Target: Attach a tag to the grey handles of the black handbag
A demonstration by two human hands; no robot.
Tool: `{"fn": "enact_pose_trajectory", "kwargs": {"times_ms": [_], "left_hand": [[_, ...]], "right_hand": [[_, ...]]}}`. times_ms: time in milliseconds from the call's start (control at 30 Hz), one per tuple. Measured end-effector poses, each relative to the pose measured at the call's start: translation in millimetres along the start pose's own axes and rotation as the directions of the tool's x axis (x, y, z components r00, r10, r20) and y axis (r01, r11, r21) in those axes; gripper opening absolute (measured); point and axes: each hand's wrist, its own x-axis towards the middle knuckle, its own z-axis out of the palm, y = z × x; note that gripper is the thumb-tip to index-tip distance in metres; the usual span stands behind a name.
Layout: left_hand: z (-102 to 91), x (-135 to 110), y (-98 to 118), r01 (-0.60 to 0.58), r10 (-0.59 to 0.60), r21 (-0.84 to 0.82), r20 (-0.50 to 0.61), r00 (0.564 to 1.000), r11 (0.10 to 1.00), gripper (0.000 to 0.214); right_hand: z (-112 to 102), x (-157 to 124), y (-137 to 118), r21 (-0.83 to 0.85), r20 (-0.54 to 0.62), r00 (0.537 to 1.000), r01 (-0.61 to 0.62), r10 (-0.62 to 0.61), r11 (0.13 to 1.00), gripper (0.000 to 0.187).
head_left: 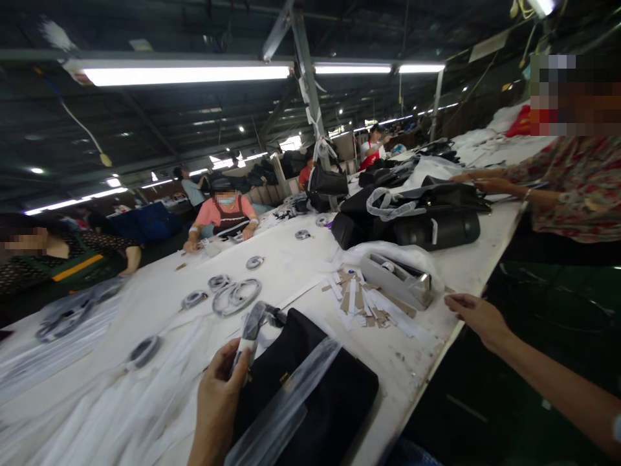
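A black bag (315,388) lies on the white table (301,259) in front of me. My left hand (218,395) is closed on its wrapped handle (252,330) at the bag's left upper edge. A clear plastic strip (291,395) runs diagonally across the bag. My right hand (473,314) reaches out at the table's right edge, fingers together and pointing left toward a grey tape dispenser (398,278). It holds nothing that I can see. Cut paper and tape pieces (363,304) lie between the bag and the dispenser.
Several tape rolls (237,294) are scattered over the table's middle. White plastic sheets (97,395) lie at the left. A pile of black bags (412,217) sits farther back, where another person's hands (485,181) work. More people sit along the left side.
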Motion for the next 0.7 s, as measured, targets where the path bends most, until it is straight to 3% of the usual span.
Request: {"fn": "enact_pose_trajectory", "kwargs": {"times_ms": [100,167,300,400,500,600,700], "left_hand": [[3.8,3.0,-3.3,-0.046,0.046,-0.004,0.019,0.999,0.999,0.053],[7.8,2.7,-3.9,-0.083,0.084,-0.02,0.032,0.996,0.996,0.05],[15.2,-2.6,-2.1,-0.167,0.17,-0.048,0.073,0.983,0.985,0.037],[18.9,-6.7,-0.1,-0.221,0.223,-0.037,0.065,0.973,0.975,0.03],[20.5,-9.8,2.3,-0.263,0.264,-0.016,0.035,0.964,0.965,0.025],[20.2,-12.6,4.4,-0.283,0.283,0.015,0.006,0.959,0.959,0.022],[18.8,-14.4,5.6,-0.3,0.3,0.035,0.002,0.954,0.953,0.023]], "right_hand": [[8.3,-26.2,-27.7,0.114,0.174,0.982,0.058,-0.078,0.992,0.03],[23.5,-50.0,-58.6,0.195,0.303,0.937,0.119,-0.175,0.974,0.037],[72.4,-108.2,-129.4,0.399,0.537,0.762,0.148,-0.361,0.905,0.037],[111.9,-152.3,-170.6,0.503,0.665,0.611,0.06,-0.43,0.862,0.036],[146.9,-187.1,-194.0,0.544,0.734,0.508,-0.044,-0.45,0.838,0.034],[175.1,-207.5,-202.1,0.544,0.769,0.47,-0.128,-0.433,0.829,0.034],[194.7,-215.2,-200.9,0.536,0.773,0.485,-0.158,-0.408,0.829,0.035]]}}
